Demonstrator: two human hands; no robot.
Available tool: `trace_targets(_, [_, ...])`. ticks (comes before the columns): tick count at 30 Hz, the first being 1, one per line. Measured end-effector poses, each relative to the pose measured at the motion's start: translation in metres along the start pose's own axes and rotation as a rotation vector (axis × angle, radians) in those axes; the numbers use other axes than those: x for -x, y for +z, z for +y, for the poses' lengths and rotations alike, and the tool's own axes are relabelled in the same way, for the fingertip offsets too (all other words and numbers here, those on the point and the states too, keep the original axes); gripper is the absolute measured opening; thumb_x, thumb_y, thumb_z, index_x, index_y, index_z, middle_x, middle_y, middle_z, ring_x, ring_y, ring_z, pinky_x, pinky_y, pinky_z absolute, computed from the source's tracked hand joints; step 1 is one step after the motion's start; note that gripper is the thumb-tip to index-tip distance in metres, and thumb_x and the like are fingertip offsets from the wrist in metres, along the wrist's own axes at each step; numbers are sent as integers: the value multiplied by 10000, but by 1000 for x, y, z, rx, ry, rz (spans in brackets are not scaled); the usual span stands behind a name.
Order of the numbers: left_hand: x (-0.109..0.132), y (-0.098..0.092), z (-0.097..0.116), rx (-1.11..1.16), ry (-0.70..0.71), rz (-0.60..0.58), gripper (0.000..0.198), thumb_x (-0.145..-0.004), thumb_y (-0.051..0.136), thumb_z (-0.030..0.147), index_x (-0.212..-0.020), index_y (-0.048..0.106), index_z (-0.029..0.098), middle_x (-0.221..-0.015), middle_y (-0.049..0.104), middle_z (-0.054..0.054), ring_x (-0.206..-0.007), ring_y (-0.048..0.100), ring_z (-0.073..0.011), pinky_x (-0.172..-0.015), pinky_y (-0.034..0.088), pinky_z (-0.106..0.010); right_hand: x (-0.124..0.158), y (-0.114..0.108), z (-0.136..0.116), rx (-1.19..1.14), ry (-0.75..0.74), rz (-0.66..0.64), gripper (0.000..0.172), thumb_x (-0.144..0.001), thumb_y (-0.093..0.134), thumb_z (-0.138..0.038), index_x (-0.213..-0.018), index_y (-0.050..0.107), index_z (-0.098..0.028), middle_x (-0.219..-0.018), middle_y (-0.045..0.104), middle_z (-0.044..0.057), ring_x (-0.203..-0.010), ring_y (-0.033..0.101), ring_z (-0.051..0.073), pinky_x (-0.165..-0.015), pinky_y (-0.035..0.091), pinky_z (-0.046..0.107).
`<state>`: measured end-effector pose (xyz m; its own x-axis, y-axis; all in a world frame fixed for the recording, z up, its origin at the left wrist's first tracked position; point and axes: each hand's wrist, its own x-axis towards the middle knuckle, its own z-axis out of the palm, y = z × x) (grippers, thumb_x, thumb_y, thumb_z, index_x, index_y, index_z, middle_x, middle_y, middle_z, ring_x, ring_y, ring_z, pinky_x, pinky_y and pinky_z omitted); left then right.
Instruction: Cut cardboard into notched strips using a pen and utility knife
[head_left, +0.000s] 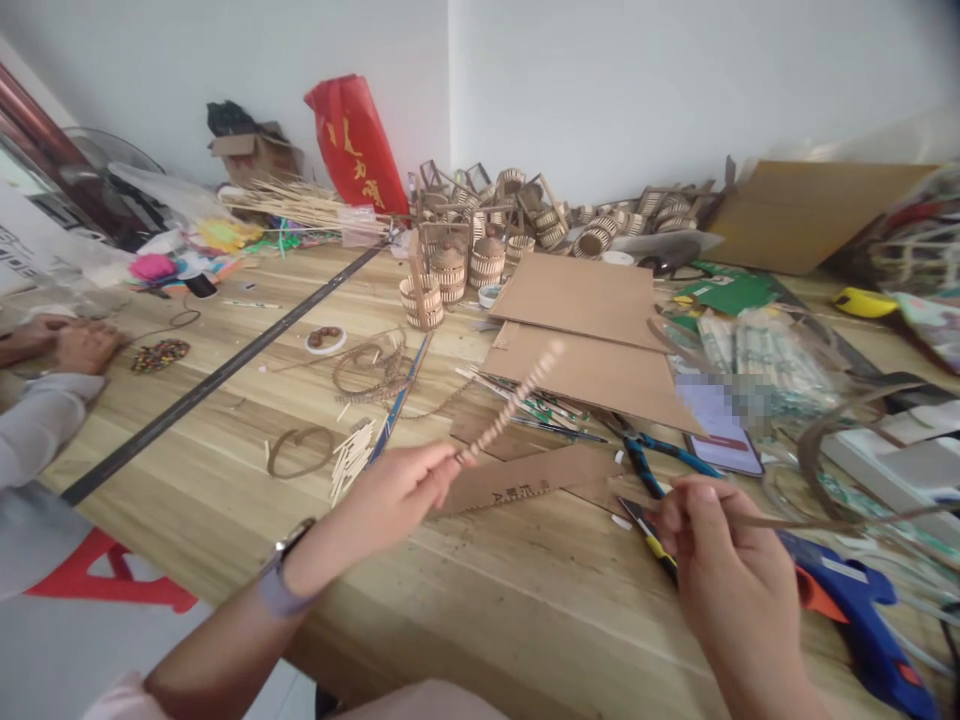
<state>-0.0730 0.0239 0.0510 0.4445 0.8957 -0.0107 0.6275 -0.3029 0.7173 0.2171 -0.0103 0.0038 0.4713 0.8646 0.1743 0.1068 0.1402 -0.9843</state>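
My left hand (396, 497) is closed in a pinch on one end of a narrow row of small wooden sticks (516, 398) that rises up and to the right, blurred by motion. My right hand (726, 572) is closed on a thin brown strip (832, 520) that runs off to the right over the wooden table (525, 590). A yellow-and-black tool (646, 538) lies just under my right hand. A watch sits on my left wrist.
Cardboard sheets (581, 340) lie in the middle, small woven baskets (480, 250) behind them. A blue glue gun (862, 610) and blue-handled pliers (660, 455) lie at the right. Loose sticks (351, 458) sit left of my hand. Another person's hands (67, 345) rest at the far left.
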Motion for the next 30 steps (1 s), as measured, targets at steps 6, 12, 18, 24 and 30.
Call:
trace_targets(6, [-39, -53, -41, -481, -8, 313, 356, -1019, 327, 381, -957, 625, 196, -877, 709, -51, -782, 643, -203, -666, 410, -276, 3, 3, 4, 9, 33, -98, 404, -903, 587, -618, -849, 582, -218, -486, 482, -80, -391, 393, 75, -433, 351, 228])
trace_targets(12, [-68, -60, -75, -838, -52, 390, 359, -998, 477, 331, -1242, 600, 99, -1163, 682, -189, -1116, 603, -323, -943, 448, -427, 4, 3, 4, 33, 22, -149, 408, -914, 570, -623, -857, 577, -219, -462, 464, -86, -378, 380, 72, -415, 350, 218])
trace_targets(18, [-55, 12, -47, -619, 243, 90, 270, -993, 558, 367, -1147, 659, 170, -1159, 684, -94, -1071, 614, -255, -949, 472, -399, 4, 9, 2, 35, 20, -170, 437, -887, 585, -655, -839, 571, -222, -447, 452, -92, -363, 365, 66, -412, 370, 215])
trace_targets(24, [-51, 64, -19, -623, 241, -198, 344, -871, 742, 388, -1109, 649, 157, -1132, 647, -95, -1051, 606, -269, -896, 494, -382, 7, 6, 3, 59, 56, -192, 454, -880, 571, -678, -858, 544, -225, -458, 473, -89, -367, 375, 71, -384, 337, 205])
trace_targets(30, [-49, 60, -19, -538, 183, -238, 212, -901, 688, 260, -1083, 653, 158, -1150, 646, -87, -1086, 596, -266, -938, 488, -393, 2, 1, -4, 93, 155, -154, 517, -830, 557, -745, -891, 505, -235, -464, 520, -89, -299, 359, 69, -312, 247, 194])
